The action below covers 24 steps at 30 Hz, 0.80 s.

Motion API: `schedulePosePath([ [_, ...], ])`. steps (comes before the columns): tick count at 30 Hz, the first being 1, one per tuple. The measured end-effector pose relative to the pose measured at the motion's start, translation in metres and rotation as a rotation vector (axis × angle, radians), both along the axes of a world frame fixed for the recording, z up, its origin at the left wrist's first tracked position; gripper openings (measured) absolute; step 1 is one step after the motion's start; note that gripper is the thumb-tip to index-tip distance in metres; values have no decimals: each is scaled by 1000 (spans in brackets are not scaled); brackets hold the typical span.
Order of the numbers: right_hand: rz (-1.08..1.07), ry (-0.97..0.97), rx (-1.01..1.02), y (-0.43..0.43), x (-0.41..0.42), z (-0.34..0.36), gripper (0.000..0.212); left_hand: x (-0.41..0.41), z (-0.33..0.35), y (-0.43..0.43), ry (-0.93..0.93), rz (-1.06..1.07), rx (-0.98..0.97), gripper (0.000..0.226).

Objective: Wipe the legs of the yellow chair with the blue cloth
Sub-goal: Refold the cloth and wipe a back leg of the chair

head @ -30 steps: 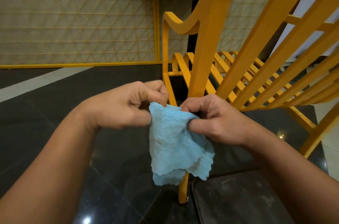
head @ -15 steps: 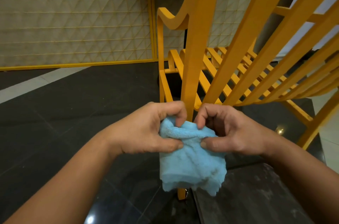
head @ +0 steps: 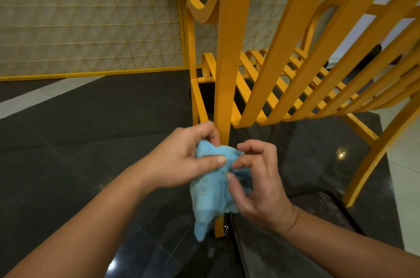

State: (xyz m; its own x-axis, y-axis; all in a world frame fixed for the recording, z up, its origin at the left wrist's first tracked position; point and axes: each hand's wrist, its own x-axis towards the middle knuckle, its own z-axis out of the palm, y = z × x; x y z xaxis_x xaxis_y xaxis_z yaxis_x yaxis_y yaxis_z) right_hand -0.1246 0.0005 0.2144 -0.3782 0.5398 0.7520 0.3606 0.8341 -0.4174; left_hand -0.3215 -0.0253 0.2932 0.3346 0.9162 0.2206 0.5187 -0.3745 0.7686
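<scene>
The yellow chair [head: 293, 86] with its slatted seat and back stands in front of me, seen from behind. Its near rear leg [head: 225, 95] runs straight down the middle of the view to the floor. The blue cloth [head: 209, 191] hangs bunched in front of that leg's lower part, hiding it there. My left hand [head: 181, 159] pinches the cloth's top between thumb and fingers, right beside the leg. My right hand [head: 259, 182] holds the cloth's right side with thumb and fingertips, its other fingers spread.
The floor is dark glossy tile [head: 91, 141] with a rough dark mat [head: 318, 164] under the chair. A pale patterned wall panel [head: 91, 16] with a yellow frame stands behind. Another rear leg [head: 372, 164] slants down at the right.
Both hands moved down and closer to the leg with the cloth. The cloth got bunched up, and my right hand's fingers loosened and spread.
</scene>
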Motion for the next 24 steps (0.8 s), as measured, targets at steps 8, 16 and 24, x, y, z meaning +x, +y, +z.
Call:
schedulePosePath([
  [8, 31, -29, 32, -9, -14, -8, 67, 14, -4, 4, -137, 88, -16, 29],
  [16, 116, 79, -4, -8, -14, -30, 45, 24, -12, 7, -300, 8, -169, 36],
  [24, 163, 58, 37, 15, 9, -49, 40, 14, 4, 9, -87, 86, -169, 45],
])
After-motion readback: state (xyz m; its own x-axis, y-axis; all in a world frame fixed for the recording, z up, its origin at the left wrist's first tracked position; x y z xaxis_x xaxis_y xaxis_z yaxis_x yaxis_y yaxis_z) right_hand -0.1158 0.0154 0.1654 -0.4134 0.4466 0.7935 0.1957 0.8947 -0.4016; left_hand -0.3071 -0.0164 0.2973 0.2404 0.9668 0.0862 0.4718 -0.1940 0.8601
